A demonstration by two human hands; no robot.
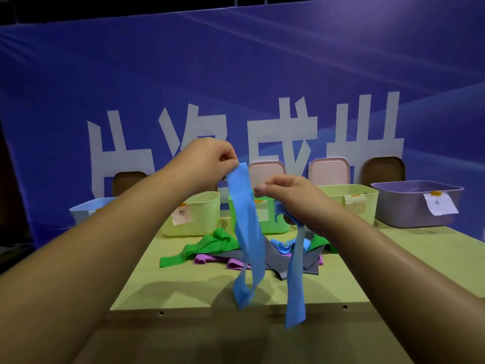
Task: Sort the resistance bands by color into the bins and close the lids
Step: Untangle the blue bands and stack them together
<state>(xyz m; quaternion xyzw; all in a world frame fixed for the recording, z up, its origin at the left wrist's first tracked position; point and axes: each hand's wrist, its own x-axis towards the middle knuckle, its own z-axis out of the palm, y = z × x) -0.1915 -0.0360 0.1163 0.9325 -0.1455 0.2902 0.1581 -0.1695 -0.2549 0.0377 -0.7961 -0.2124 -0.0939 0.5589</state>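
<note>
I hold a long blue resistance band (248, 232) up above the table. My left hand (207, 160) pinches its top end, and my right hand (288, 195) grips it lower down, so two blue tails hang toward the table's front edge. Below lies a heap of bands: green (202, 248), purple (236, 262), grey (275, 264) and a light blue one (284, 245). Behind the heap stands a row of open bins: pale blue (84, 208), yellow-green (202, 214), bright green (270, 222), another yellow-green (357, 200) and grey-purple (409, 203).
Lids lean against the blue banner behind the bins: two pink ones (266, 172) (329, 169) and two brown ones (130, 181) (384, 168). Paper labels hang on the bin fronts. The light wood table (183, 290) has bare surface in front of the heap.
</note>
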